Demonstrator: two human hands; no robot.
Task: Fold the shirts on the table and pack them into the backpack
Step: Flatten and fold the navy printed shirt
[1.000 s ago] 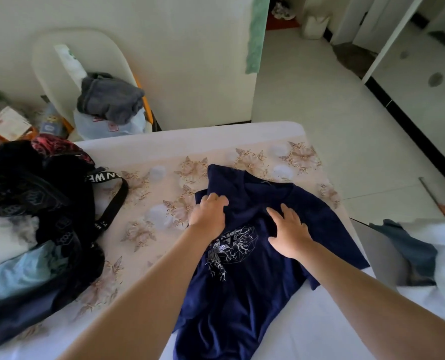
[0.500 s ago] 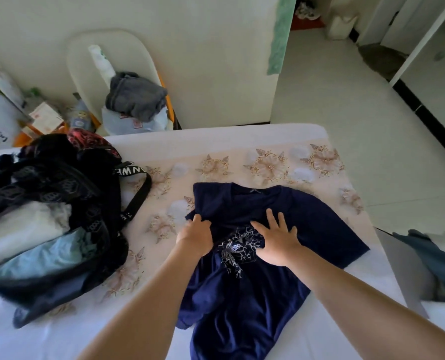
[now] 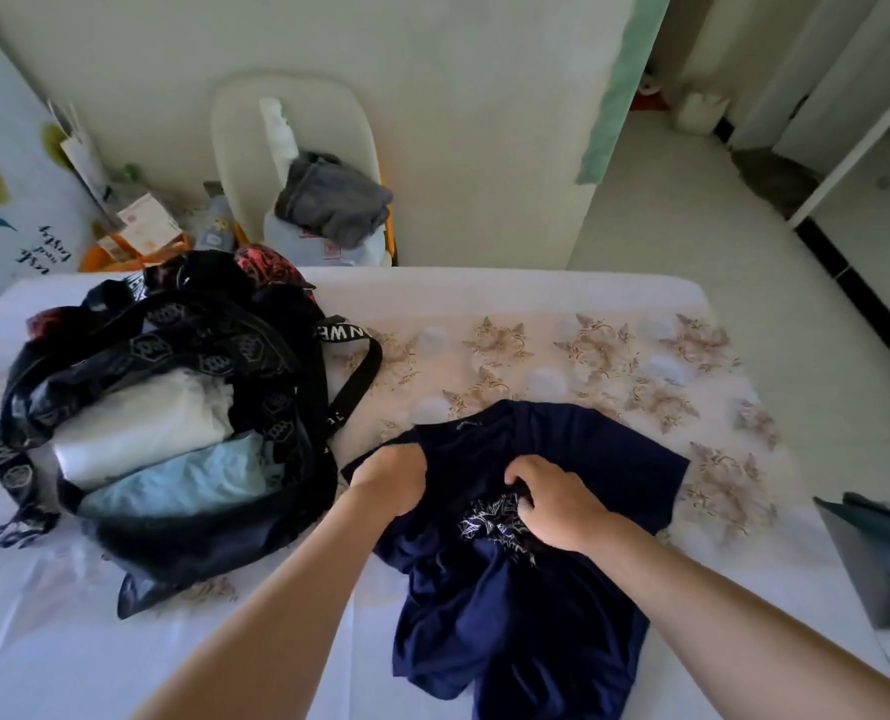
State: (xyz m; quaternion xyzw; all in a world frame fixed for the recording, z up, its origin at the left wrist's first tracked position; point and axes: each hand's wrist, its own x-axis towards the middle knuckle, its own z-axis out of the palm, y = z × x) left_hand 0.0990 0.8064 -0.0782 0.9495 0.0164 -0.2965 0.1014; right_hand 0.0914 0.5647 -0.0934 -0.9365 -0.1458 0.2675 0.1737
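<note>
A navy shirt (image 3: 578, 449) with a white print lies bunched on the table (image 3: 484, 293), its hem trailing toward the near edge. My left hand (image 3: 393, 478) grips the shirt's left edge with curled fingers. My right hand (image 3: 557, 504) clutches a fold of the cloth over the print. To the left stands the open black backpack (image 3: 256, 356), with a white folded shirt (image 3: 141, 428) and a light blue folded shirt (image 3: 183, 478) inside it.
The backpack's strap (image 3: 354, 376) reaches toward the navy shirt. A chair (image 3: 287, 163) with grey clothing (image 3: 334, 200) stands behind the table. Boxes and papers (image 3: 141, 231) clutter the far left. A dark cloth (image 3: 879, 543) lies on a surface at right.
Both hands slid toward me along the navy shirt and dragged it nearer. My right hand's flat, spread fingers have curled into a grip on the cloth. The view has swung left.
</note>
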